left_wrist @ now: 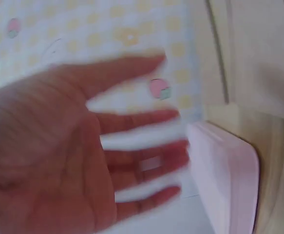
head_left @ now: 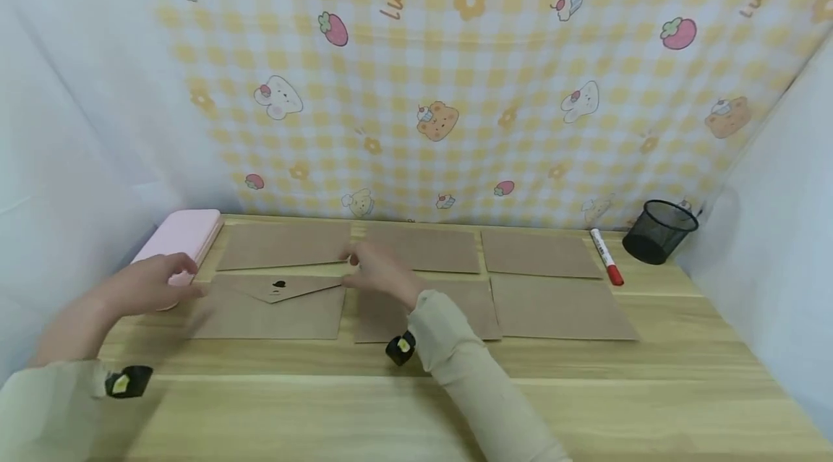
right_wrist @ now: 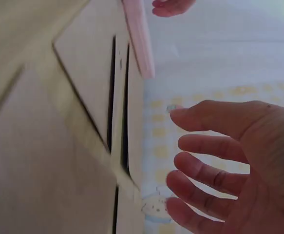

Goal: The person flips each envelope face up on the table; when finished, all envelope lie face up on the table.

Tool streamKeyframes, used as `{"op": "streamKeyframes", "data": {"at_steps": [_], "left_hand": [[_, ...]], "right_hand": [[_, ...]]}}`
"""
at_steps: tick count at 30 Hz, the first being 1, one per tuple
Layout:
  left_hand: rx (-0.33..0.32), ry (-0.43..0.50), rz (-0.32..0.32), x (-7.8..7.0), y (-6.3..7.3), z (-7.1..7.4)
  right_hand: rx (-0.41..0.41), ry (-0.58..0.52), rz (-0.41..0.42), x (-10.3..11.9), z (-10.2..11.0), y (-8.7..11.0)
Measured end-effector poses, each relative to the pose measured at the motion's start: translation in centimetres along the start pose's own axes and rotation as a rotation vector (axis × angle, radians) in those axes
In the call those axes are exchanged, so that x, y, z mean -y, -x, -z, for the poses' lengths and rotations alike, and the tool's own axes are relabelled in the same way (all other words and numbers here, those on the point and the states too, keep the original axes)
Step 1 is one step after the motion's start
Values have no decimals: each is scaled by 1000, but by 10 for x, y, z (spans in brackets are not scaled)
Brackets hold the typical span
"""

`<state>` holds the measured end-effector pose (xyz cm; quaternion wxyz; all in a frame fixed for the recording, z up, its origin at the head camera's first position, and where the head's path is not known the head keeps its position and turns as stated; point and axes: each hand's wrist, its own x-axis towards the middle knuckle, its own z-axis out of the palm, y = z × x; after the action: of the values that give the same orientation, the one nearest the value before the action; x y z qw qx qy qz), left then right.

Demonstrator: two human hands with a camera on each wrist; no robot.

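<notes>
Several brown paper envelopes lie in two rows. The front left envelope (head_left: 280, 321) shows its pointed flap (head_left: 286, 291), which bears a small black mark and stands slightly raised. My right hand (head_left: 384, 274) hovers by that envelope's upper right corner, near the back left envelope (head_left: 286, 244). In the right wrist view its fingers (right_wrist: 200, 170) are spread and loosely bent, holding nothing. My left hand (head_left: 146, 285) is beside a pink, round-cornered block (head_left: 185, 231), perhaps a case or thick notebook. Its fingers (left_wrist: 142, 119) reach out apart and grip nothing in the left wrist view.
A red-capped white marker (head_left: 607, 257) lies right of the envelopes. Beside it a black mesh pen cup (head_left: 659, 232) stands at the table's back right. A yellow checked curtain (head_left: 403, 71) hangs behind the wooden table (head_left: 325, 415), with white sheets at both sides.
</notes>
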<state>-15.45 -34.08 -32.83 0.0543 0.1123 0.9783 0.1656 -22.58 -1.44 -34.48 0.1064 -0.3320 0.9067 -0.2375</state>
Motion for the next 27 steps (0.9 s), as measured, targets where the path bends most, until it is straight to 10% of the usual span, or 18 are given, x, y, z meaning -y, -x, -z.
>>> {"op": "streamKeyframes", "data": {"at_steps": [14,27], "left_hand": [[206,158,-108,-3,-93,-11],[391,153,33,13,-123,-2]], "right_hand": [[137,15,-132,-21,15,-47],[227,105,-96,-23,-5,-107]]}}
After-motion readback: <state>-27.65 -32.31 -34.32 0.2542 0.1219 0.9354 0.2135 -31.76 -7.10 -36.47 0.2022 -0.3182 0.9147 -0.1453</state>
